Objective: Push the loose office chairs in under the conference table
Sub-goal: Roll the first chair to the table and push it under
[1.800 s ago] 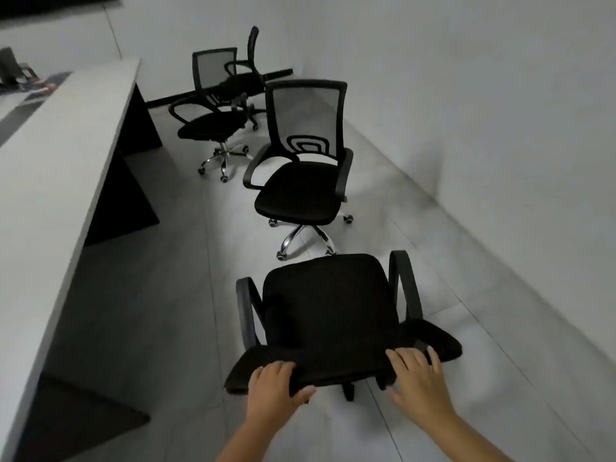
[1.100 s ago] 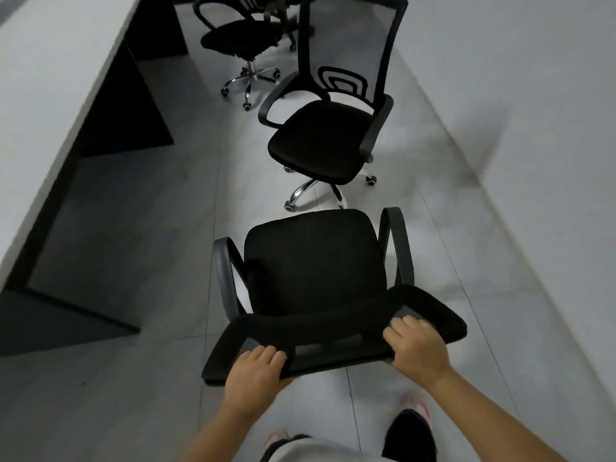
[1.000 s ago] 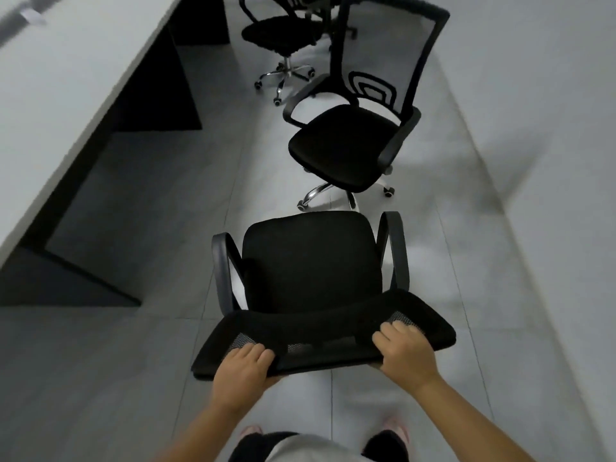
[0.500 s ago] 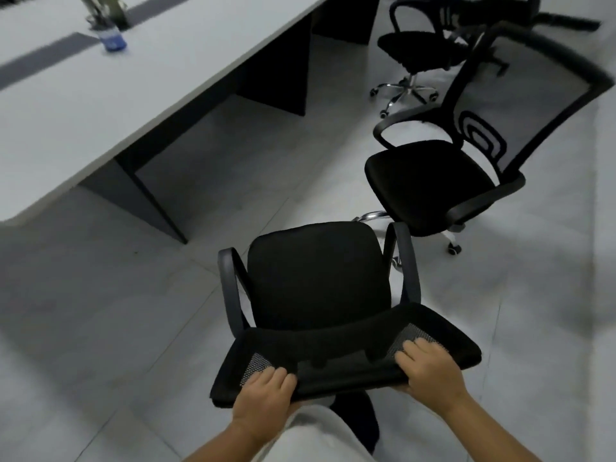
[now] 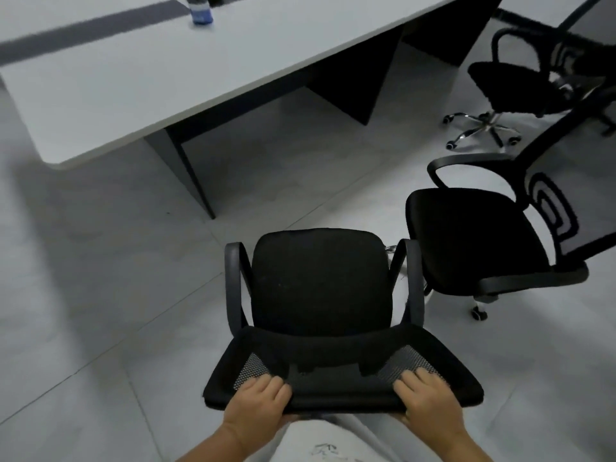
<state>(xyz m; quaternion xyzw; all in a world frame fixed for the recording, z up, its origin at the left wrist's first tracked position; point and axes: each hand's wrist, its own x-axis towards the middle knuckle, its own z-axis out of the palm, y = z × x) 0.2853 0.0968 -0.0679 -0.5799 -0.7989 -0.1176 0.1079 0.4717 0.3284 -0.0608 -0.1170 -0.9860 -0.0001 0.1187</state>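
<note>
Both hands clamped on top edge of backrest of nearest office chair: left hand near backrest's left end, fingers curled over the mesh, thumb underneath; right hand near right end, same wrap, fingers over, thumb tucked below. Grips closed tight round the rim, no gap visible btwn palm and fabric. Chair seen from behind and above, seat facing conference table, armrests either side of seat; base and castors hidden under seat. Chair standing on grey tiled floor, well apart from table edge, roughly opposite the open bay btwn two dark table legs: near leg panel fwd-left, further panel fwd-right. Second office chair just beside on the right, its seat edge close to held chair's right armrest; touching or not, cannot tell. Its mesh back toward frame's right, one castor showing. Third chair further back at upper right, chrome star base visible, also out from table. On tabletop, small blue-labelled container next to a dark strip running along the surface. Light garment at bottom edge btwn the forearms.
</note>
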